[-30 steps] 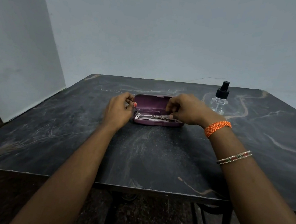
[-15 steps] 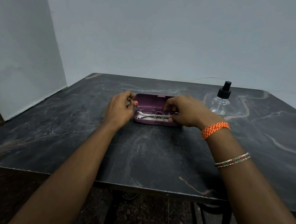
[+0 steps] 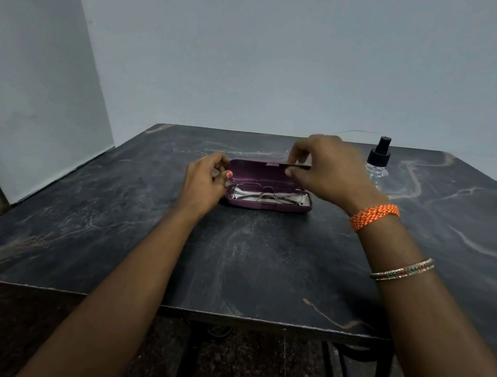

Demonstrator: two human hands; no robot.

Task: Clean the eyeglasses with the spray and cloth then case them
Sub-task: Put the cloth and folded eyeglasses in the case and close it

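The eyeglasses (image 3: pixel 266 194) lie folded on the white cloth (image 3: pixel 242 194) inside the open purple case (image 3: pixel 267 205); the right hand (image 3: pixel 332 169) pinches the lid (image 3: pixel 261 172), the left hand (image 3: pixel 203 180) grips the case's end; closing carelessly could pinch a protruding temple or bunched cloth.

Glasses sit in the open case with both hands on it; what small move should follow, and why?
Probably fold the lid down shut. The eyeglasses already lie on the cloth inside the case, the right hand pinches the lid's edge, and the left hand steadies its end.
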